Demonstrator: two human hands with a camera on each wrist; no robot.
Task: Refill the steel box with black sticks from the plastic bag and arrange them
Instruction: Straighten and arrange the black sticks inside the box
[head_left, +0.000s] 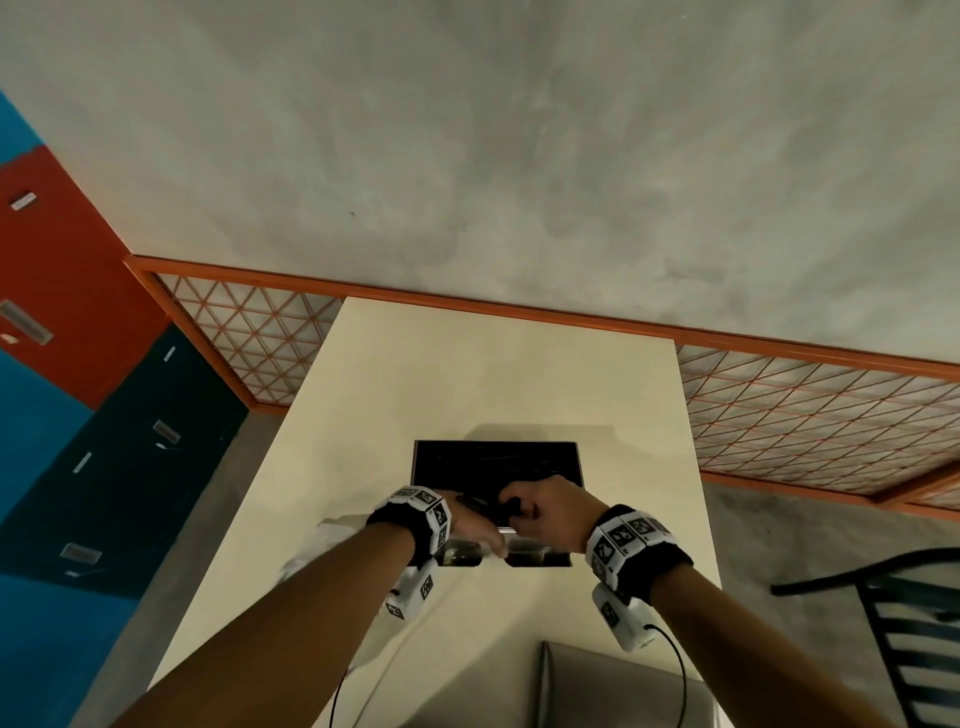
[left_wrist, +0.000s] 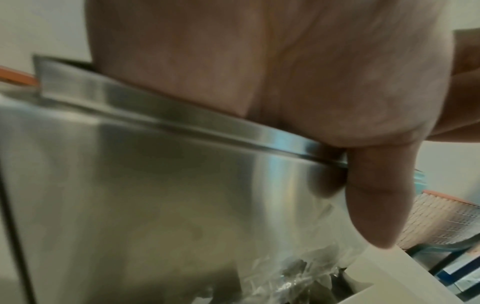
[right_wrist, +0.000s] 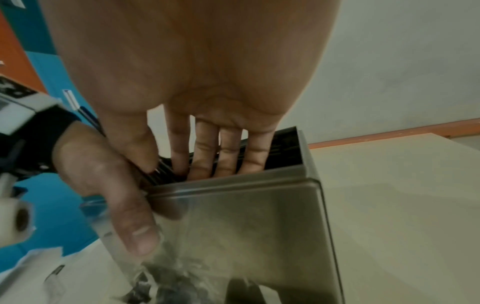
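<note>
Fingers (right_wrist: 205, 148) of the right hand (right_wrist: 197, 98) are held straight and close together, dipped into the open top of the steel box (right_wrist: 246, 222), where the black sticks (right_wrist: 283, 147) are pressed and levelled; nothing is pinched by them. The near left corner of the box is gripped by the left hand (right_wrist: 103, 185), thumb (left_wrist: 376, 197) laid down the outer wall and the rest of the hand over the rim, its fingers hidden inside; some stick ends lie against that hand at the corner.

In the head view the box is seen standing near the middle of the cream table (head_left: 467, 374), its dark filling reaching from wall to wall. The plastic bag (right_wrist: 145, 273), crumpled and clear, lies on the table just beside the near left wall of the box, with a few dark pieces apparently left in it.

The box seems nearly full, so arranging looks to be the step in hand. Sticks could be snapped or sprung over the rim if the right hand is pressed down too hard. The smooth wall could slip under the left thumb, and the box could be tipped toward the bag.
</note>
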